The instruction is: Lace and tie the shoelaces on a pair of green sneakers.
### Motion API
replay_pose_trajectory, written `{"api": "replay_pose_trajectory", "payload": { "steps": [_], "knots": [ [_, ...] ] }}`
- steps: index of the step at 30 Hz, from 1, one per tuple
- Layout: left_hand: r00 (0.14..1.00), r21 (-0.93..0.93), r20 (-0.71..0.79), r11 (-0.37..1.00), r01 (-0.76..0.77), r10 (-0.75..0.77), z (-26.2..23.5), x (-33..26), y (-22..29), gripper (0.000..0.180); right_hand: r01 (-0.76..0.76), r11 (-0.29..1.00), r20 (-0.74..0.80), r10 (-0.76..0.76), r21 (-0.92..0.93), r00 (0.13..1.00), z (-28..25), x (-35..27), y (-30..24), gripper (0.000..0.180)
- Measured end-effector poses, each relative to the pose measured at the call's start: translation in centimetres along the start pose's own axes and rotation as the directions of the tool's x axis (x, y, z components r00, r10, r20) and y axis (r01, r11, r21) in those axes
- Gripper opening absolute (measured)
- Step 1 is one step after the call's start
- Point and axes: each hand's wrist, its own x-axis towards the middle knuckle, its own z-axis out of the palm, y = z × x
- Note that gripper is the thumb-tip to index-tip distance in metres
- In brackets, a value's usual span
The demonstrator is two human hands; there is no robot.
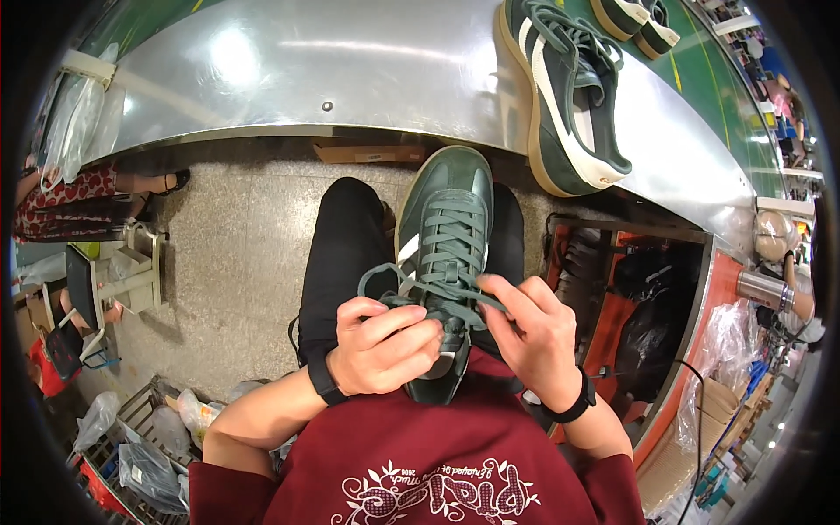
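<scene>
A dark green sneaker point(455, 201) with white side stripes lies on my lap, its toe pointing away from me. Green laces criss-cross up its tongue, and their loose ends are in my fingers. My left hand point(385, 346) is closed on a shoelace point(382, 273) that arcs up in a loop left of the shoe's opening. On the other side, my right hand point(529, 332) pinches a lace strand between thumb and forefinger. Part of the shoe's collar is hidden behind my left fingers.
A shiny metal worktop point(262, 79) spans ahead of me. Green-and-white sneakers point(569, 114) stand on its right part, with more behind on a green belt point(713, 96). An orange-framed shelf point(691, 315) is at my right. Lower left sits a crate point(131, 429) with plastic bags.
</scene>
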Motion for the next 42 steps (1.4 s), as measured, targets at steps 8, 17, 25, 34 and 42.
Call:
{"api": "replay_pose_trajectory", "payload": {
  "steps": [8, 17, 25, 34, 42],
  "knots": [
    [0.999, 0.067, 0.011, 0.997, -0.039, 0.039, -0.3, -0.1, -0.4, 0.023, 0.312, 0.939, 0.160, -0.290, -0.141, 0.944, -1.4, 1.7, -0.2, 0.025],
    [0.707, -0.354, 0.447, 0.618, 0.703, -0.548, -2.3, 2.2, -2.9, 0.058, -0.380, 0.878, 0.397, 0.251, 0.290, 0.883, -2.6, 1.2, -0.8, 0.021],
    [0.761, -0.745, 0.429, 0.285, 0.603, -0.486, -3.5, 2.8, -1.8, 0.017, -0.321, 0.725, 0.205, 0.246, 0.610, 0.947, -2.3, 0.7, -0.8, 0.019],
    [0.941, -0.002, 0.316, 0.991, 0.132, -0.125, -4.9, 2.7, -3.2, 0.025, 0.254, 0.926, -0.079, -0.285, -0.280, 0.955, -1.1, 0.5, -1.8, 0.038],
    [0.964, 0.130, 0.063, 0.959, 0.250, -0.260, -2.2, 3.1, -2.7, 0.033, 0.316, 0.880, 0.081, -0.365, 0.355, 0.927, -0.4, 0.9, -0.6, 0.011]
  ]
}}
